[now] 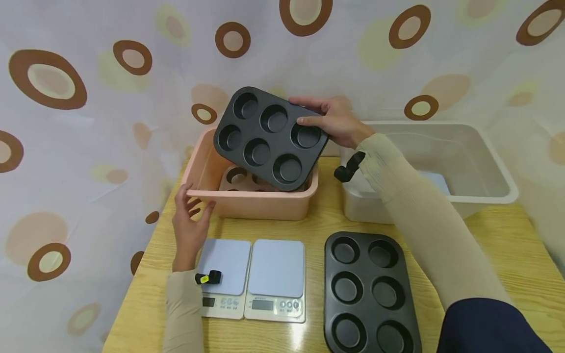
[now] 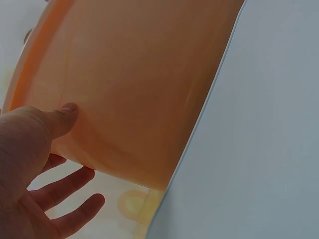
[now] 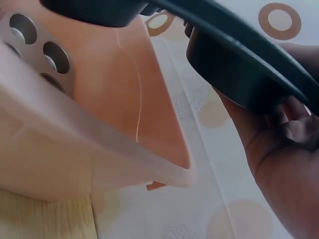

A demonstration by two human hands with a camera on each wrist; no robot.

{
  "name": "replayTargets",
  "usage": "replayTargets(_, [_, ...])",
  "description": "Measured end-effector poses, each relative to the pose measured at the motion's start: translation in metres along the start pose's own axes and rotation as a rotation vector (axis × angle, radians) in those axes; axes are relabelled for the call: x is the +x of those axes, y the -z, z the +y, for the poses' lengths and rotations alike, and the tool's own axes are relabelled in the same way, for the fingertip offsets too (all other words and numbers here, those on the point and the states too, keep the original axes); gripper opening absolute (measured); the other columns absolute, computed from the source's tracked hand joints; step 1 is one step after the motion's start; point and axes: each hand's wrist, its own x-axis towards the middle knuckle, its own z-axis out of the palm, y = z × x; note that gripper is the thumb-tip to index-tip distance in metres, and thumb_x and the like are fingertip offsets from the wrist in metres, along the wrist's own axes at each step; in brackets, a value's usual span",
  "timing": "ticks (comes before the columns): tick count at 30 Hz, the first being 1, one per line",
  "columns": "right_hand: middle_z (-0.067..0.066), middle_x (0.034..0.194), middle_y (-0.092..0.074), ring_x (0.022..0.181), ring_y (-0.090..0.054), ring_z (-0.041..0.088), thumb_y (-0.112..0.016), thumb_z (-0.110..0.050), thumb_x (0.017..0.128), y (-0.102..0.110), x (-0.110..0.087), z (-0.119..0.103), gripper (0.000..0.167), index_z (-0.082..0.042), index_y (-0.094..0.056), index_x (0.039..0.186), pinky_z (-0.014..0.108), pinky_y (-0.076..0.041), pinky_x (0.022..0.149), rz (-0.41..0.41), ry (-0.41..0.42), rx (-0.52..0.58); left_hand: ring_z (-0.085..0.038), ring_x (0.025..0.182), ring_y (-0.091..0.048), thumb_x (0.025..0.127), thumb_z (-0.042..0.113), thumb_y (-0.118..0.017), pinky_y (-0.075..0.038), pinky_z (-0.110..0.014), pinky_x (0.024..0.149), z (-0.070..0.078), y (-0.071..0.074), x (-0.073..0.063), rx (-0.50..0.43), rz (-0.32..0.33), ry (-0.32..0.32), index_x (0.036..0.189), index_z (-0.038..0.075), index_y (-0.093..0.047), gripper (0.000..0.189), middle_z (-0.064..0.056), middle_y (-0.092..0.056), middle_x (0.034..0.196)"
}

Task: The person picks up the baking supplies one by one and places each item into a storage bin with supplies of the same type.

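Note:
My right hand (image 1: 337,120) grips a dark muffin pan (image 1: 264,152) by its right end, thumb on top. Tilted, the pan hangs over a pink plastic bin (image 1: 265,206), cups facing up. Inside the bin lies a lighter muffin pan (image 3: 37,44), partly hidden in the head view under the dark one. My left hand (image 1: 190,225) holds the bin's front left corner. Its thumb presses the outer wall (image 2: 119,89), while the other fingers lie around the corner. In the right wrist view the dark pan's underside (image 3: 234,64) covers part of the right hand.
Two kitchen scales (image 1: 224,267) (image 1: 276,268) stand side by side in front of the pink bin. Another dark muffin pan (image 1: 365,267) lies to their right on the wooden table (image 1: 150,304). A whitish bin (image 1: 490,166) stands at the right, partly behind the right forearm. A patterned curtain hangs behind.

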Motion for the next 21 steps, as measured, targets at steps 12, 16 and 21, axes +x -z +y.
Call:
replayTargets(12, [0.011, 0.164, -0.059, 0.104, -0.081, 0.01, -0.067, 0.0, 0.106, -0.018, 0.018, 0.005, 0.057, -0.017, -0.057, 0.16, 0.03, -0.067, 0.088, -0.068, -0.055, -0.071, -0.045, 0.127, -0.073, 0.098, 0.01, -0.082, -0.06, -0.06, 0.098, 0.001, 0.001, 0.0, 0.036, 0.008, -0.012, 0.163, 0.021, -0.04, 0.078, -0.02, -0.06, 0.157])
replayTargets(16, [0.014, 0.156, -0.065, 0.104, -0.081, 0.011, -0.069, -0.001, 0.105, -0.023, 0.02, 0.008, 0.055, -0.018, -0.062, 0.157, 0.033, -0.067, 0.09, -0.079, -0.047, -0.164, -0.046, 0.128, -0.072, 0.099, 0.01, -0.081, -0.06, -0.061, 0.099, 0.001, 0.0, 0.0, 0.029, -0.002, -0.006, 0.164, 0.021, -0.039, 0.078, -0.021, -0.057, 0.16])
replayTargets(21, [0.013, 0.146, -0.073, 0.105, -0.081, 0.014, -0.073, -0.004, 0.104, -0.025, 0.02, 0.012, 0.053, -0.022, -0.066, 0.153, 0.034, -0.068, 0.088, -0.082, -0.042, -0.271, -0.046, 0.129, -0.071, 0.099, 0.009, -0.081, -0.059, -0.061, 0.1, 0.001, -0.002, -0.001, 0.018, -0.005, -0.002, 0.163, 0.02, -0.039, 0.077, -0.021, -0.057, 0.16])
